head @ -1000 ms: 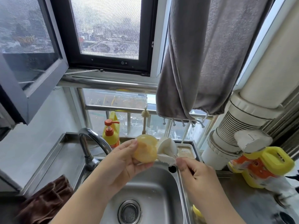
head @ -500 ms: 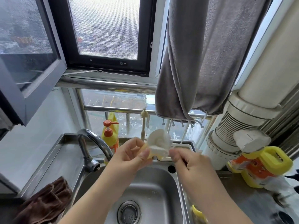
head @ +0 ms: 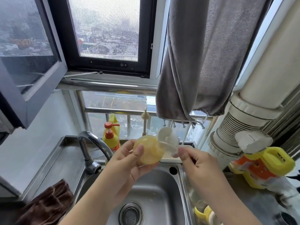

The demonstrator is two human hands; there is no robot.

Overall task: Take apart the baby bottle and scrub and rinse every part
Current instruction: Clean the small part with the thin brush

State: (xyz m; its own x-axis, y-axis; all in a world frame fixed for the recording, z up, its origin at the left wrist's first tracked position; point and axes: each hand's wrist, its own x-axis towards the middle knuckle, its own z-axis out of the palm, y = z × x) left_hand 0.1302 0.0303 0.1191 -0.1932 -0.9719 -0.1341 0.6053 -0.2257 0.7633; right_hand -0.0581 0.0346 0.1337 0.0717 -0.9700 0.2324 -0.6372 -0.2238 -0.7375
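Above the sink [head: 164, 189], my left hand [head: 129, 161] gripped the yellowish bottle part [head: 148, 151] while my right hand [head: 197, 161] pinched the white brush [head: 168, 140] against it. I judged scrubbing underway; next, a rinse under the tap [head: 93, 143].

Yellowish part [head: 148, 151], perhaps against brush [head: 168, 142]

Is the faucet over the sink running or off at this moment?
Off. No water stream shows below the faucet spout, and the sink basin under it shows no pooled water.
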